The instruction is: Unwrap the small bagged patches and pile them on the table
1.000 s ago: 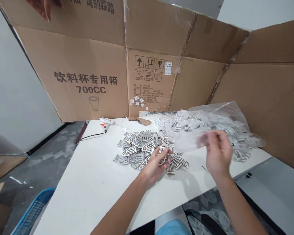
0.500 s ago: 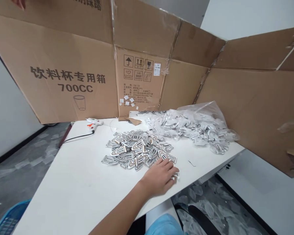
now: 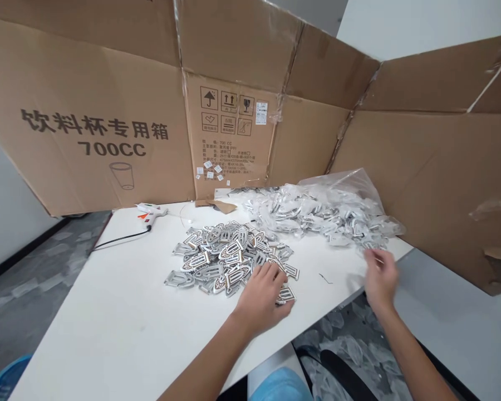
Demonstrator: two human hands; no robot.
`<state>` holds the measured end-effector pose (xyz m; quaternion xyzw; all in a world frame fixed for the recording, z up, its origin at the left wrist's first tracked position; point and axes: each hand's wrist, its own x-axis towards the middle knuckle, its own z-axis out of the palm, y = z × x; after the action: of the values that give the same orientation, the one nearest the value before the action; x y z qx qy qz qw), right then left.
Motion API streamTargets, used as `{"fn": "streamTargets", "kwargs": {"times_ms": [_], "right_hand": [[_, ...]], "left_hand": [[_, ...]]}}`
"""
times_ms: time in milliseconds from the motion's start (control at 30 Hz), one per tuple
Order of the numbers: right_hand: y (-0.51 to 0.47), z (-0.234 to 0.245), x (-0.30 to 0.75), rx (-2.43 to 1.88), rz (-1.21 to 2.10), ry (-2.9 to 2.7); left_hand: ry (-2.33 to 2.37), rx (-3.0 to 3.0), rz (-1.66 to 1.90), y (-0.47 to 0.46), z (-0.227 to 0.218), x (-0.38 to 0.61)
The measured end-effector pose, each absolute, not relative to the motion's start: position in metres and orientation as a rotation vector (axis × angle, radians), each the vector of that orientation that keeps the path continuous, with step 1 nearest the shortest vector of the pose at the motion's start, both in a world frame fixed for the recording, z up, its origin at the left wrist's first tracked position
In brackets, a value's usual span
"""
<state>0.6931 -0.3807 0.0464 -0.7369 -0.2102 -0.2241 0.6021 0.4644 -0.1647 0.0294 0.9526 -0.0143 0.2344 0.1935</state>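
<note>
A heap of flat metal bookmark-like clips [image 3: 223, 253], grey and white with brown patterns and slotted middles, lies on the white table. My left hand [image 3: 264, 292] rests palm down on the heap's near right edge, its fingers apart and slightly bent over the clips. One clip [image 3: 287, 295] shows beside its fingers. My right hand [image 3: 382, 278] is at the table's right edge, by the near end of a pile of clips in clear plastic sleeves [image 3: 317, 214]. Its fingertips are pinched together; what they hold is blurred.
Cardboard panels [image 3: 229, 50] stand around the back and right. A white glue gun [image 3: 150, 214] with a black cord lies at the back left. A brown cardboard scrap [image 3: 217, 205] and a thin dark strand [image 3: 325, 278] are on the table. Plastic sleeves [image 3: 354, 348] litter the floor.
My right hand has come into view from the right and reached the sleeved pile's near end. My left hand stays at the heap. The view has shifted slightly; a fingertip-like shape at upper left is gone.
</note>
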Motion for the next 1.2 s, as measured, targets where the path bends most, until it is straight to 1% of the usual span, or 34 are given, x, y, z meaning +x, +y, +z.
{"fn": "streamTargets", "kwargs": {"times_ms": [100, 233, 333, 400, 533, 700, 767, 867, 967, 1067, 1200], "right_hand": [[-0.318, 0.037, 0.712, -1.777, -0.328, -0.694], [-0.245, 0.018, 0.721, -1.823, -0.297, -0.72], [-0.222, 0.012, 0.727, -1.84, -0.299, -0.673], [-0.221, 0.015, 0.732, -1.848, -0.26, -0.618], [-0.234, 0.032, 0.738, -1.816, -0.051, -0.504], [-0.259, 0.053, 0.704, -1.74, 0.113, -0.432], [-0.269, 0.061, 0.675, -1.593, 0.244, -0.477], [-0.282, 0.068, 0.626, -1.228, 0.551, -0.583], [-0.287, 0.066, 0.592, -1.122, 0.747, -0.636], [-0.284, 0.056, 0.579, -1.268, 0.73, -0.689], [-0.282, 0.048, 0.577, -1.574, 0.342, -0.935]], "left_hand": [[-0.074, 2.637, 0.619, -0.164, 0.032, 0.463], [-0.105, 2.582, 0.619, -0.164, 0.039, 0.458], [-0.076, 2.564, 0.612, -0.165, 0.042, 0.455], [-0.082, 2.572, 0.616, -0.165, 0.043, 0.455], [-0.101, 2.599, 0.688, -0.165, 0.042, 0.457], [0.029, 2.557, 0.914, -0.165, 0.038, 0.46], [0.128, 2.516, 1.038, -0.164, 0.036, 0.461], [0.279, 2.43, 1.157, -0.161, 0.035, 0.461], [0.364, 2.32, 1.154, -0.156, 0.038, 0.459], [0.247, 2.282, 0.999, -0.153, 0.042, 0.457], [0.209, 2.076, 0.847, -0.154, 0.042, 0.458]]}}
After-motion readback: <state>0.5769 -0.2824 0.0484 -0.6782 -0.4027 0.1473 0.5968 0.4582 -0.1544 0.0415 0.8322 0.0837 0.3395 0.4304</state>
